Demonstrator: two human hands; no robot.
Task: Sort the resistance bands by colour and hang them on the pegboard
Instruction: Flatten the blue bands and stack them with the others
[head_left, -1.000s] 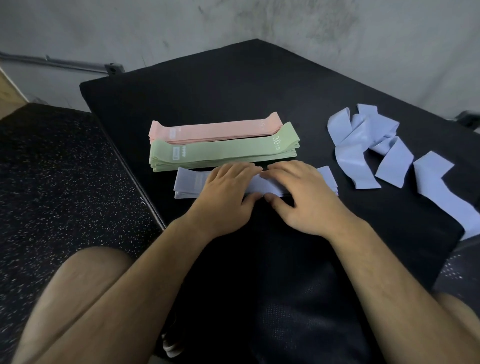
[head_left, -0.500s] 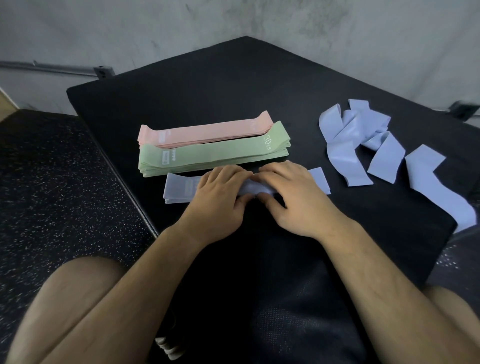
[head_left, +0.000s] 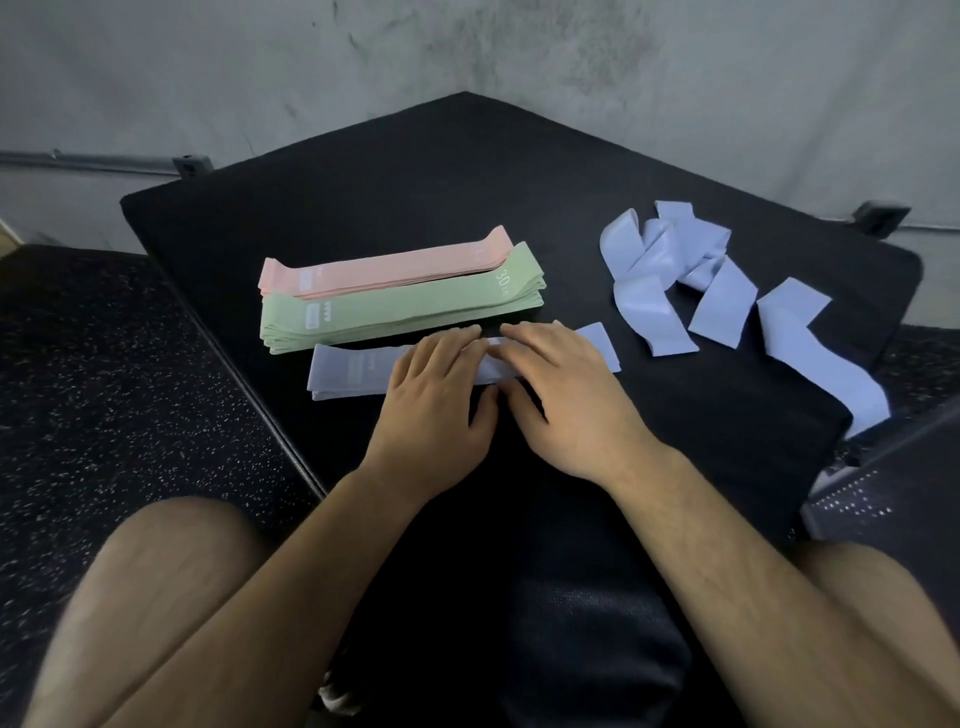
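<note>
Left hand (head_left: 436, 397) and right hand (head_left: 569, 395) side by side, fingers nearly straight and pressed flat on the lavender band stack (head_left: 350, 371), thumbs at its near edge. Just beyond the fingertips: green stack (head_left: 400, 312), with the pink stack (head_left: 384, 270) touching its far side. Well right of the right hand, loose lavender bands (head_left: 670, 270) lie tangled on the black mat (head_left: 467, 171).

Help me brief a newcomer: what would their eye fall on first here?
The left hand and right hand press flat on the blue stack near the front of the black mat. Just behind lie a green stack and a pink stack; loose blue bands sprawl to the right.
</note>
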